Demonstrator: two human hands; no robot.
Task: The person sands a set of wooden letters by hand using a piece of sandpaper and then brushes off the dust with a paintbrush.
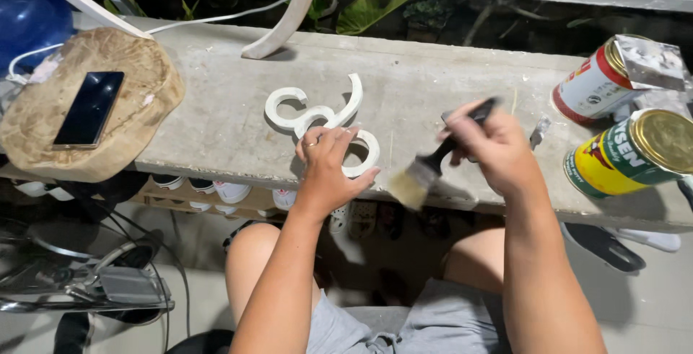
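Item: white curved cut-out piece (323, 117), flat at the bench (216, 137) front edge. Your left hand (326, 163) presses it down, fingers spread. Your right hand (494, 145) has its grip closed on a paintbrush (433, 166), bristles off the front edge. The piece looks coated white already; touch-ups likely remain. Two paint cans (628, 119) crowd the right; bare bench to the left.

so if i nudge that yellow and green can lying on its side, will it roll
Probably. The yellow and green can lies on its round side near the edge of the concrete ledge, so a push across it would likely roll it. The lid looks sealed, so it may be full and heavy, rolling slowly.
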